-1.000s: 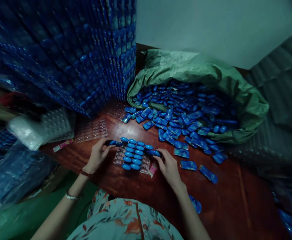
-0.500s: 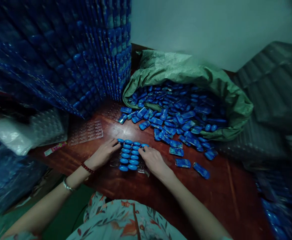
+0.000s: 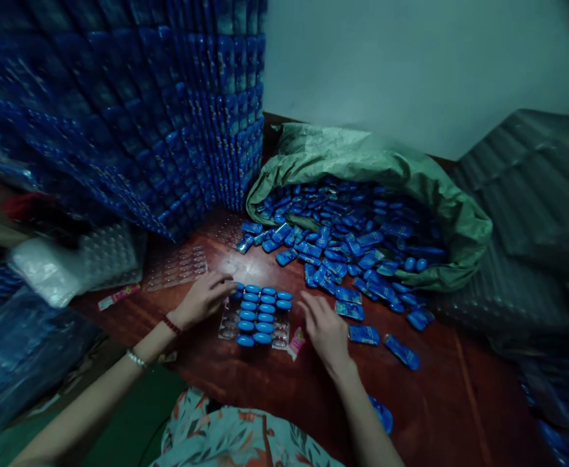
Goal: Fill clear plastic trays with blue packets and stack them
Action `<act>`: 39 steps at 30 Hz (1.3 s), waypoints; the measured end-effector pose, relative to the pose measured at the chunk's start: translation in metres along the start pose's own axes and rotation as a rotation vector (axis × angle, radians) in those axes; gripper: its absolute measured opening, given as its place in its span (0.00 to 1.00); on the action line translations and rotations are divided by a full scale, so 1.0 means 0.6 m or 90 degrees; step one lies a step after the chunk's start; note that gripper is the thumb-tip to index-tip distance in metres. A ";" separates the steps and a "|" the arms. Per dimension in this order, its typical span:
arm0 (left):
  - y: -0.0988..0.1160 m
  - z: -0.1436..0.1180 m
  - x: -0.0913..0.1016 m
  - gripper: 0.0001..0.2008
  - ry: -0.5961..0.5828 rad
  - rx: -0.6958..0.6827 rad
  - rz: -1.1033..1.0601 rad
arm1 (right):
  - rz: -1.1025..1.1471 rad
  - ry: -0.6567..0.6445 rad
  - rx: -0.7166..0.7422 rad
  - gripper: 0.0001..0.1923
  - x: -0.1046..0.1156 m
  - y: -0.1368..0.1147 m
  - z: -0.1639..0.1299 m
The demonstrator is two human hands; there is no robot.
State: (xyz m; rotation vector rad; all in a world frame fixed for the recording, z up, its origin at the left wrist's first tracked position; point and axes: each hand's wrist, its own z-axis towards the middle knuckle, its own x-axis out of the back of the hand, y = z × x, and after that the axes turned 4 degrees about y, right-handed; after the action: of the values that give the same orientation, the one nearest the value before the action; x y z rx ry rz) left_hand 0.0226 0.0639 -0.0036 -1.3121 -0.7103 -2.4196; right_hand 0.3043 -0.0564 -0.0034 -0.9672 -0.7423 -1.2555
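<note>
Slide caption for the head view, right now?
Left hand at a clear blister tray partly filled with blue oval packs; right hand beside it; a green sack of blue packets beyond.

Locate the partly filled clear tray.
Head view, below and slightly left of centre: the tray lies on the table between left hand and right hand, a pink packet beside its right edge.

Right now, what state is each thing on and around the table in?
Clear tray between the hands, partly filled.
Left hand, at a blue piece, grip unclear.
Right hand, open, apart from that tray.
Clear tray behind the left hand, unfilled.
Loose blue packets, scattered.
Green sack, wide open, partly full.
Tall blue stack, standing.
</note>
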 end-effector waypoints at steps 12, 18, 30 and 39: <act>-0.094 0.225 -0.102 0.27 -0.221 0.332 0.053 | -0.003 -0.299 -0.111 0.22 -0.019 0.107 0.078; -0.087 0.190 -0.099 0.24 -0.283 0.335 0.057 | 0.119 -0.272 -0.184 0.26 -0.017 0.068 -0.007; -0.092 0.149 -0.086 0.19 -0.348 0.270 -0.043 | 0.430 -0.129 -0.229 0.16 0.029 -0.011 -0.064; -0.085 0.082 -0.026 0.14 -0.185 0.318 -0.149 | 0.327 -0.106 -0.009 0.15 -0.027 -0.022 -0.038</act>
State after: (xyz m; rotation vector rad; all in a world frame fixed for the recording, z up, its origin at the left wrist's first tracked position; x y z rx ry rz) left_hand 0.0408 0.1339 -0.0082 -1.4294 -1.5054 -2.0214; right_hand 0.2872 -0.0706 -0.0248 -1.1937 -0.5621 -0.7390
